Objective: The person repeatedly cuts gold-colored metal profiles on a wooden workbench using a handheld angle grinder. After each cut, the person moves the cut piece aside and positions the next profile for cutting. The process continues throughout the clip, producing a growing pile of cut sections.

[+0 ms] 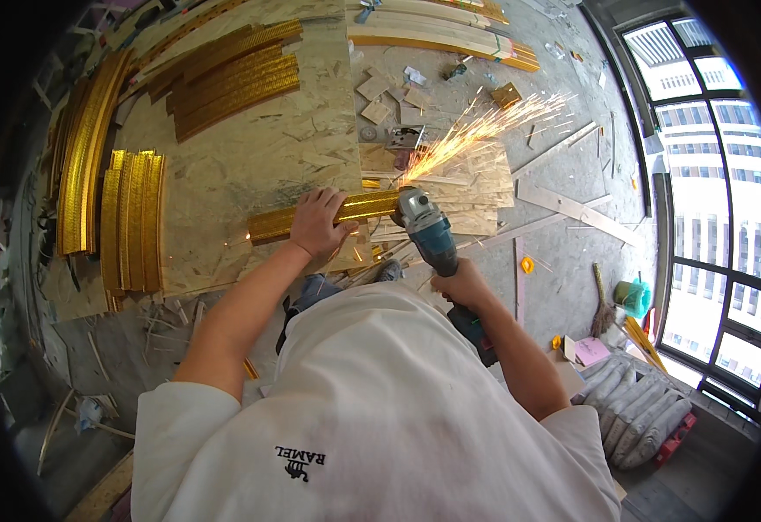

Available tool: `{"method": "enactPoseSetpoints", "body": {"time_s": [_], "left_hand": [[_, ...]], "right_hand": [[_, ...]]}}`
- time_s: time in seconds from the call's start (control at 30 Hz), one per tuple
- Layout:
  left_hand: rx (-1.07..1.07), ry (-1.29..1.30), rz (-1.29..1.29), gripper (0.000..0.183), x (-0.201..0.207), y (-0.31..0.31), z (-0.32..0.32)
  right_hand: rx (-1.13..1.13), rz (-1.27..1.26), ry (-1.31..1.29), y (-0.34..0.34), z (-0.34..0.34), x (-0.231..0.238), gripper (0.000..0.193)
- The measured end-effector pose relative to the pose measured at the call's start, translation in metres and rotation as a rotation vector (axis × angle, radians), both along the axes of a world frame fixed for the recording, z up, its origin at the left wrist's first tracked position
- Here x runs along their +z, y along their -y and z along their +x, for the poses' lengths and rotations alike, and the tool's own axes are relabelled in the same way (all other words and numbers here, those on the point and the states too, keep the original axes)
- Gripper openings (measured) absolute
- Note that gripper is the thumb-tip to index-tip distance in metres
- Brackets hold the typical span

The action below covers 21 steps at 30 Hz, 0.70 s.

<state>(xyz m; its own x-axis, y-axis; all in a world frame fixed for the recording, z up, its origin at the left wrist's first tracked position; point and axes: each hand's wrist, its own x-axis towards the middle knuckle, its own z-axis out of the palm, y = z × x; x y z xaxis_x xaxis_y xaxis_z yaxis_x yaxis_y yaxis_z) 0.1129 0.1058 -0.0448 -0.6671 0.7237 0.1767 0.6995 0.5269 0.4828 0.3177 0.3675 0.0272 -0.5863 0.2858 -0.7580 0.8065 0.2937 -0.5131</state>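
My right hand point(466, 285) is wrapped round the body of a teal and black angle grinder point(433, 238). The grinder's disc end meets the right end of a gold patterned trim strip point(369, 205), and a bright fan of sparks point(476, 126) sprays from there to the far right. My left hand point(316, 223) grips the strip near its middle, fingers over the top and thumb toward the near side, holding it down on the chipboard worktop point(233, 174). The strip's right end reaches past the board's edge. My right fingers are partly hidden behind the grinder.
Gold strips lie stacked at the left point(133, 222) and far side point(237, 87) of the worktop. Wood offcuts point(467, 209) and a long pale plank point(580, 211) litter the concrete floor. A broom point(602, 304), a teal bucket point(633, 298) and grey sacks point(637, 409) stand near the windows.
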Motion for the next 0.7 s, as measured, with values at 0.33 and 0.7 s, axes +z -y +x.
{"method": "enactPoseSetpoints", "body": {"time_s": [0.33, 0.7], "left_hand": [[-0.03, -0.004, 0.026, 0.058, -0.002, 0.001, -0.002], [-0.035, 0.008, 0.016, 0.058, 0.0, 0.001, -0.001]], "right_hand": [[0.02, 0.025, -0.079, 0.004, -0.002, -0.005, 0.018], [-0.033, 0.02, -0.086, 0.009, -0.017, -0.012, 0.024]]}}
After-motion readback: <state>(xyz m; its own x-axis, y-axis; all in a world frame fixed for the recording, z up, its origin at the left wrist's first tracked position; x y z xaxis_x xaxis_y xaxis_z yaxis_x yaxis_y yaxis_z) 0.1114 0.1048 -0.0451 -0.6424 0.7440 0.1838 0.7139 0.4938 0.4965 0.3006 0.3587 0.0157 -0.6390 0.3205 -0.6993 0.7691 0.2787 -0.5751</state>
